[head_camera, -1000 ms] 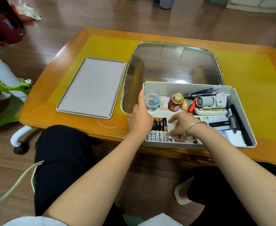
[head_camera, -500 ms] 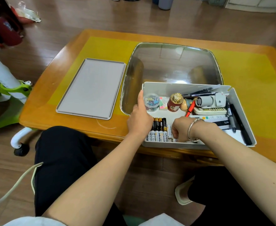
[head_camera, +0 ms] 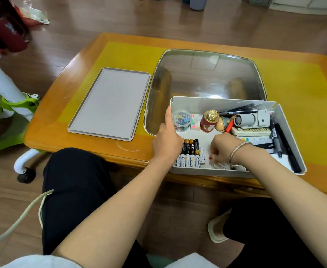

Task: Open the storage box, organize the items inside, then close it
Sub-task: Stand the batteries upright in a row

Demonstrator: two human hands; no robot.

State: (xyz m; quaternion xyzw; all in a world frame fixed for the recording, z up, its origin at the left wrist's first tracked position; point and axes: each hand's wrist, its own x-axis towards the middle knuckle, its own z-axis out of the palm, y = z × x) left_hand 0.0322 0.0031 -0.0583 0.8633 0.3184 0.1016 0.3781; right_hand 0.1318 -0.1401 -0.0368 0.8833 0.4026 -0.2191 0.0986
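The white storage box [head_camera: 207, 172] stands open at the table's near edge, its grey lid [head_camera: 110, 103] lying flat to the left. My left hand [head_camera: 167, 142] grips the box's left wall, thumb up along it. My right hand [head_camera: 223, 147], with a bracelet, reaches down into the near middle of the box, fingers curled over small loose batteries [head_camera: 219, 166]. A row of black and gold batteries [head_camera: 189, 155] lies in the near left corner. Behind sit a clear clip jar [head_camera: 182, 120], a red bottle [head_camera: 209, 120], a grey device [head_camera: 251, 118] and black pens [head_camera: 284, 146].
The box rests on a wooden table [head_camera: 93, 144] with a yellow mat and a glass inset [head_camera: 207, 78] behind it. A green and white chair [head_camera: 10, 105] stands at the left. My knees are under the table's near edge.
My right hand has moved slightly right and nearer within the box, fingers curling over the loose batteries. My left hand stays on the box's left wall.
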